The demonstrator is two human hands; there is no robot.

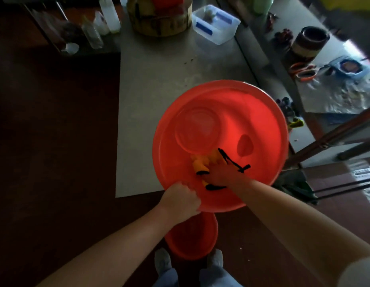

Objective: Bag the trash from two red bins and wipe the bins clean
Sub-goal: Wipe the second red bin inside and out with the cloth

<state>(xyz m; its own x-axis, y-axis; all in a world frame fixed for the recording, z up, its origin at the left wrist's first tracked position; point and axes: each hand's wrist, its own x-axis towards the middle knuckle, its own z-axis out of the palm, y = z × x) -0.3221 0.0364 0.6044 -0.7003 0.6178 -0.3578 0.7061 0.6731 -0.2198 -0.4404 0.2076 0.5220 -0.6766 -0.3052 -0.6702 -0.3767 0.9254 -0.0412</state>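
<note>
Left hand clamps the near rim of the red bin at the surface edge; right hand presses yellow cloth inside, finger curl unclear; I'd brace that rim, sweep wall to base.

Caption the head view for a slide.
Left hand grips the rim of the red bin while the right hand rests on a yellow cloth inside; a second bin sits below.

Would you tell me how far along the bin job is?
Done: the large red bin shows no trash inside. In hand: left hand grips its rim while right hand holds a yellow cloth inside. Probably left: the second red bin on the floor.
</note>
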